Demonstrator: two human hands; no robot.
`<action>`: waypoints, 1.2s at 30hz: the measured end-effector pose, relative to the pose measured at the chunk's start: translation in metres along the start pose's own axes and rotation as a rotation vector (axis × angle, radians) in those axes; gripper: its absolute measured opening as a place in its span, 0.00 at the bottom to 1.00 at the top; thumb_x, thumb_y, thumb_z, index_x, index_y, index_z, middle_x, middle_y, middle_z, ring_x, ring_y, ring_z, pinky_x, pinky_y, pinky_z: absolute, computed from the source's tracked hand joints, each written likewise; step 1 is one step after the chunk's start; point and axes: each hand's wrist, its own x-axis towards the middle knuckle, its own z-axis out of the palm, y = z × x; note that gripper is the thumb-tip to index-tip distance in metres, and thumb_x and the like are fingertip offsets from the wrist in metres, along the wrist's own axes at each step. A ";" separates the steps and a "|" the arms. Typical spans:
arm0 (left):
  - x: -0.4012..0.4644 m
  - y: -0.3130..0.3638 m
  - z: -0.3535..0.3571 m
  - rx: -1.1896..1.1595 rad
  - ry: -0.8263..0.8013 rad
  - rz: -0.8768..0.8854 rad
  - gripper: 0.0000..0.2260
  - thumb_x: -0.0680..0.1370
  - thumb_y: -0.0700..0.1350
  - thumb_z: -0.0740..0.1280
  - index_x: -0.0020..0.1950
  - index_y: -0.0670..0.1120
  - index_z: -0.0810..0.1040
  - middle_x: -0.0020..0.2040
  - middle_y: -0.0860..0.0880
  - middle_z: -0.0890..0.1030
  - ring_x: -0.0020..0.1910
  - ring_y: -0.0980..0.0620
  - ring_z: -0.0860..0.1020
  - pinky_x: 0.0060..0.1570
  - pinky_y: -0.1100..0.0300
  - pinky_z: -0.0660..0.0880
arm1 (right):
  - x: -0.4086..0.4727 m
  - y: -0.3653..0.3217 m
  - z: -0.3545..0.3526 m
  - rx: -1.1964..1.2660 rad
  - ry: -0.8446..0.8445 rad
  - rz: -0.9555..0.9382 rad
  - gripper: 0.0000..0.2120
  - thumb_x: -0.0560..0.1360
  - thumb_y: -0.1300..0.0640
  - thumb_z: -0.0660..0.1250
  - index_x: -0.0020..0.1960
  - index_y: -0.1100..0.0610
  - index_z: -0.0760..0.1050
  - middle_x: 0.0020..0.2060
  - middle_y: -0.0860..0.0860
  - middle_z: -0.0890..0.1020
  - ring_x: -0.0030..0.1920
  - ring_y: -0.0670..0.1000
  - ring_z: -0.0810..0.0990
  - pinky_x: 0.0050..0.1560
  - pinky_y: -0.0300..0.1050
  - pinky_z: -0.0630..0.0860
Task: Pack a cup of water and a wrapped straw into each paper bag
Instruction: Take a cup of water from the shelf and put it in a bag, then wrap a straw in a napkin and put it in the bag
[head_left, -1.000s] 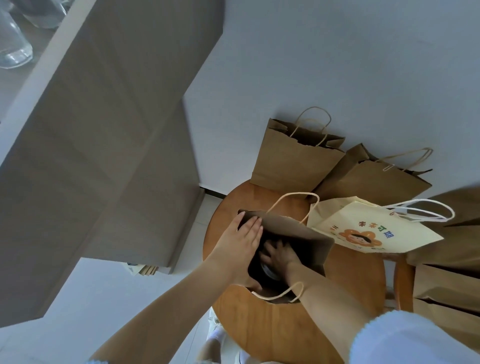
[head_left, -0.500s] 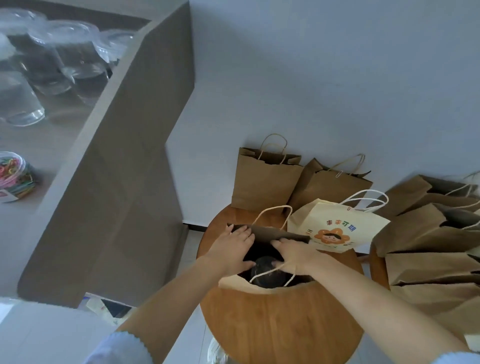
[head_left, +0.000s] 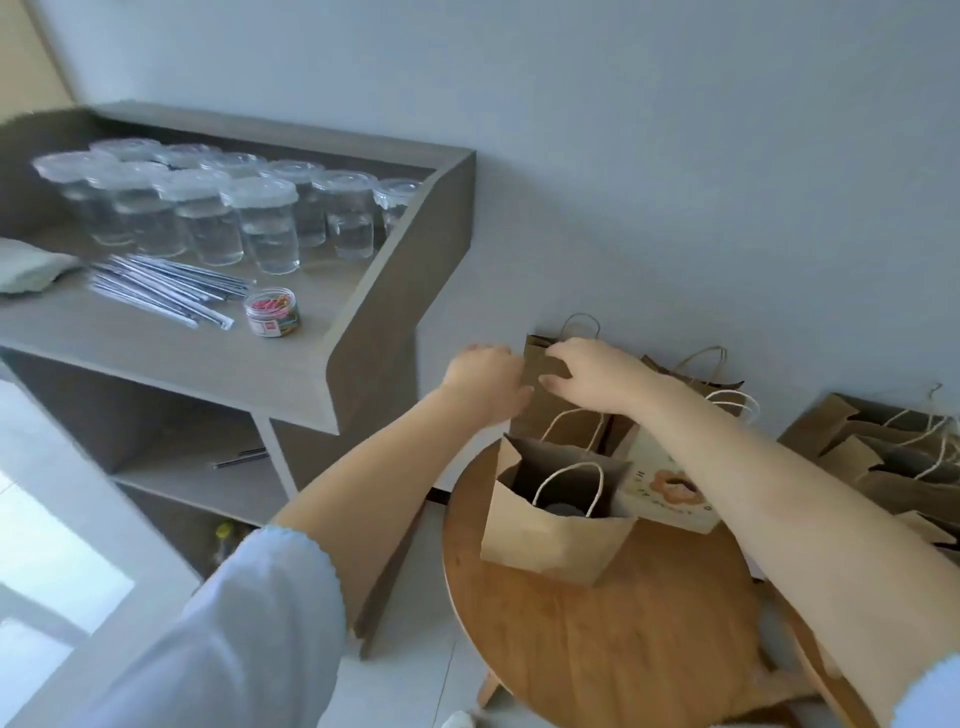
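Against the wall at the back of the round wooden stool (head_left: 597, 649), both hands are on a flat brown paper bag (head_left: 545, 410) that stands upright with its twine handle above. Left hand (head_left: 485, 382) sits at the bag's left edge, fingers curled toward it, though whether they truly grip the paper is hard to tell; right hand (head_left: 597, 376) lies over the top rim with thumb and fingers closing on the front panel. Just in front, an opened paper bag (head_left: 550, 540) stands on the stool with a dark round shape low inside, likely a cup lid; no straw shows in it from this angle. A cream printed bag (head_left: 670, 499) leans beside it on the right, another brown bag (head_left: 696, 379) stands behind that, and a heap of folded bags (head_left: 883, 457) lies further right.

On the grey worktop (head_left: 218, 353) to the left stand the lidded cups of water (head_left: 265, 228) in rows, with the wrapped straws (head_left: 166, 293) fanned out before them and a small jar of coloured clips (head_left: 272, 314) near the straws.

By my reading, one bag is at least partly packed and the step in hand is fetching the next empty bag. The next move calls for lifting it clear of its neighbours, pulling the sides apart so it stands open on the stool, then reaching left for a cup and a straw
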 end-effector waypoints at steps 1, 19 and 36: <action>-0.007 -0.008 -0.014 0.008 0.034 -0.025 0.17 0.82 0.52 0.57 0.61 0.42 0.73 0.58 0.45 0.75 0.57 0.44 0.74 0.52 0.54 0.71 | 0.003 -0.012 -0.010 0.000 0.035 -0.021 0.24 0.80 0.47 0.58 0.71 0.58 0.65 0.69 0.57 0.69 0.66 0.57 0.70 0.64 0.53 0.70; -0.149 -0.339 -0.077 0.058 0.189 -0.554 0.15 0.81 0.51 0.56 0.57 0.41 0.73 0.56 0.45 0.76 0.57 0.44 0.74 0.44 0.56 0.67 | 0.146 -0.335 -0.036 -0.082 0.176 -0.410 0.20 0.80 0.50 0.57 0.66 0.60 0.69 0.62 0.56 0.73 0.61 0.57 0.73 0.56 0.50 0.72; -0.158 -0.525 -0.048 0.045 0.126 -0.666 0.15 0.82 0.50 0.55 0.57 0.41 0.75 0.57 0.44 0.76 0.61 0.44 0.72 0.58 0.55 0.68 | 0.292 -0.444 0.020 -0.075 0.133 -0.307 0.14 0.82 0.55 0.54 0.57 0.63 0.72 0.50 0.57 0.74 0.54 0.59 0.76 0.46 0.48 0.68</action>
